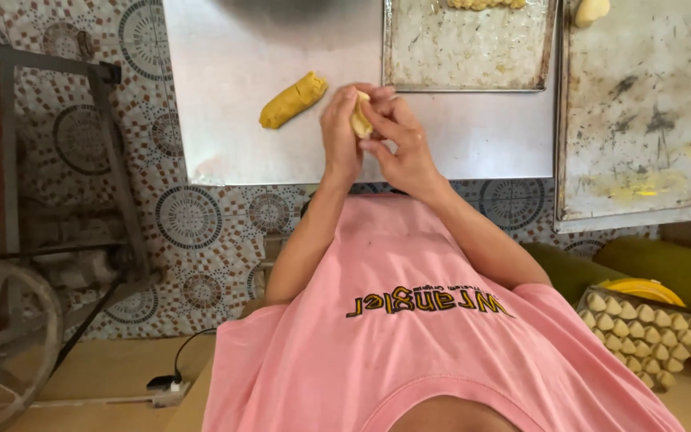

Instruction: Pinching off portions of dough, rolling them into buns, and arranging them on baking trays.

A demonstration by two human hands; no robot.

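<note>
Both hands meet over the near edge of a bare metal sheet, and between them sits a small pale piece of dough. The left hand stands upright at its left, fingers pressed together and curled against it; the right hand pinches it from the right with thumb and fingertips (the other fingers fold loosely behind). To the left on the same sheet, just apart from the left hand, lies a yellow roll of dough, tilted. Farther off is a floured tray with shaped pieces at its far edge, and to the right a large stained baking sheet. Near right, a tray of pale cone-shaped pieces rests beside a yellow lid.
</note>
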